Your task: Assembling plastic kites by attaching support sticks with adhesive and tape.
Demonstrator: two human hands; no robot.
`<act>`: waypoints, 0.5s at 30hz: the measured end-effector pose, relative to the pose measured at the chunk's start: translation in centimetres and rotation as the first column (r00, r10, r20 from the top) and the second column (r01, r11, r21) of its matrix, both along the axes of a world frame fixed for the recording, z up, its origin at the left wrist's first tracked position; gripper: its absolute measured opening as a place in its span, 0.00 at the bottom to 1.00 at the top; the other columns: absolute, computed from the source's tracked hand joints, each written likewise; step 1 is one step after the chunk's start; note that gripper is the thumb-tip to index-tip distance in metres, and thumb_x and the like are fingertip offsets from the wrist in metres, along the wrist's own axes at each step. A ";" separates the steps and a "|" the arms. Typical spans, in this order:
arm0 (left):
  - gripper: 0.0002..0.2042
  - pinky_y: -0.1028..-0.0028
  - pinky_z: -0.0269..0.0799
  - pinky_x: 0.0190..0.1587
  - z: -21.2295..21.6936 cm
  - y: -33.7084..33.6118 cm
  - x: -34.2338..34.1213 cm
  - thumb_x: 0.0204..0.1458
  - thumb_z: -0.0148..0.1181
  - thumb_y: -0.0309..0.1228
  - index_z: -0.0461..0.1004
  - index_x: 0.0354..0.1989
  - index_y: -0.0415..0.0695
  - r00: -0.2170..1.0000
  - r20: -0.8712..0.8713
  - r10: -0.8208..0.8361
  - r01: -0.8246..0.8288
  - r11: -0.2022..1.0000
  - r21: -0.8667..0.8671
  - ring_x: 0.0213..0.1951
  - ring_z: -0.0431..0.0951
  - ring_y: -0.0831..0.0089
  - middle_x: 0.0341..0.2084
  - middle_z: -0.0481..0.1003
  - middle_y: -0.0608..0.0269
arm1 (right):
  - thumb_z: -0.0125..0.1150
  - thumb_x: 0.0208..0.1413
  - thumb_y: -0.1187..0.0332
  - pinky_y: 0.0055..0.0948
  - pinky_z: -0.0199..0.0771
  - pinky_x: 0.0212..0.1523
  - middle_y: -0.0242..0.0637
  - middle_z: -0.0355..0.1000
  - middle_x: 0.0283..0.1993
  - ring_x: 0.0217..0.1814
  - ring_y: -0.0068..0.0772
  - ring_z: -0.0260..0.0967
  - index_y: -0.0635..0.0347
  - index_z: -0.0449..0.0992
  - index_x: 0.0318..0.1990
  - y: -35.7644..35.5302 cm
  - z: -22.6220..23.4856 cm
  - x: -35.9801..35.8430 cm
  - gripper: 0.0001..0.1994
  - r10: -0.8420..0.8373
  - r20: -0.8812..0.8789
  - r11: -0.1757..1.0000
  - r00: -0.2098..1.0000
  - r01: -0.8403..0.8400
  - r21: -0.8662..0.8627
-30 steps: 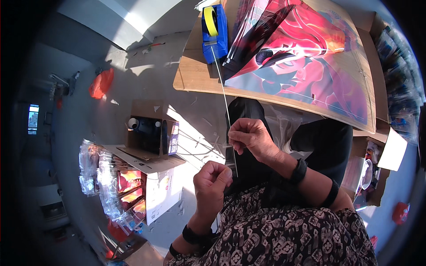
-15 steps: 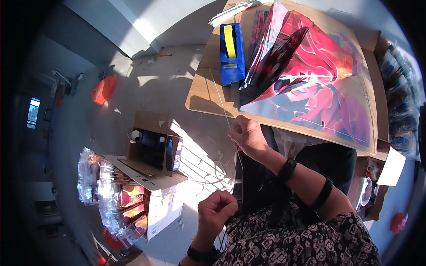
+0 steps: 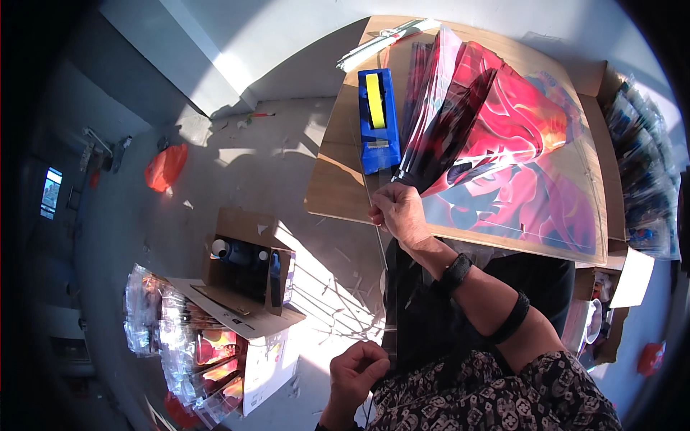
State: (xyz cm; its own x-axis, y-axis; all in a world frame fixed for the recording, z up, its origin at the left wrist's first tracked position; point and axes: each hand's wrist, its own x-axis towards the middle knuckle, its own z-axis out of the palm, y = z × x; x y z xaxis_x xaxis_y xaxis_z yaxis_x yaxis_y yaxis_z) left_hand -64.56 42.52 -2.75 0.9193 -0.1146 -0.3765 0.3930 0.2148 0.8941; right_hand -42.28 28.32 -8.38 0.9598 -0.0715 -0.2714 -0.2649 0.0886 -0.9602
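My right hand [image 3: 402,215] is closed in a pinch at the near left edge of the wooden table [image 3: 334,183], on a thin, straight rod [image 3: 382,248] that runs down past the edge. Lower down, beside my lap, my left hand [image 3: 357,373] has its fingers curled together; what they hold, if anything, I cannot make out. Just beyond my right hand stands a blue tape dispenser [image 3: 389,152] with a yellow core [image 3: 374,100]. To its right lies a fanned pile of red and pink printed plastic sheets [image 3: 496,108], over a flat printed sheet [image 3: 521,197].
A bundle of white sticks [image 3: 388,44] lies at the table's far left corner. On the floor at left stand an open carton [image 3: 237,223] with bottles and a white box [image 3: 269,370] beside packed printed pouches [image 3: 180,337]. More plastic packs [image 3: 640,158] line the right side.
The table and its contents appear lower in the view. My right hand is now closer to the dispenser's front, and the rod stands more upright. My left hand stays curled.
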 end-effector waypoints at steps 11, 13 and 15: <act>0.04 0.79 0.65 0.27 -0.4 -0.2 -0.1 0.43 0.56 0.12 0.70 0.25 0.33 1.000 -0.015 0.000 0.000 1.000 0.016 0.23 0.69 0.77 0.20 0.71 0.60 | 0.61 0.52 0.72 0.25 0.72 0.38 0.33 0.71 0.30 0.30 0.24 0.69 0.63 0.73 0.31 -1.7 3.2 5.0 0.05 -0.269 -0.165 0.820 0.949 0.316 0.478; 0.04 0.79 0.65 0.27 -0.8 0.3 -0.4 0.43 0.56 0.12 0.71 0.26 0.33 1.000 -0.015 0.013 -0.012 1.000 0.015 0.23 0.69 0.77 0.20 0.71 0.60 | 0.61 0.51 0.74 0.26 0.72 0.38 0.33 0.72 0.30 0.31 0.25 0.69 0.64 0.74 0.29 -1.7 3.0 5.0 0.03 -0.268 -0.166 0.813 0.949 0.315 0.489; 0.04 0.80 0.66 0.28 -1.0 1.0 -0.6 0.43 0.58 0.14 0.72 0.27 0.33 0.997 -0.080 -0.009 0.015 0.997 0.074 0.24 0.70 0.78 0.21 0.72 0.61 | 0.60 0.50 0.75 0.26 0.72 0.39 0.34 0.72 0.29 0.31 0.26 0.70 0.64 0.74 0.28 -1.5 3.0 4.8 0.03 -0.268 -0.166 0.807 0.949 0.316 0.499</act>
State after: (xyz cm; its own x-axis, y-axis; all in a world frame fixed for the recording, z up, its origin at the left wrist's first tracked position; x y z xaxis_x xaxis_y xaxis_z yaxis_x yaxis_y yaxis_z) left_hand -65.15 43.50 -3.73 0.8848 -0.0943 -0.4564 0.4657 0.1438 0.8732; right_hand -37.45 26.78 -5.38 0.8881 -0.1725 -0.4261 -0.2236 0.6479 -0.7282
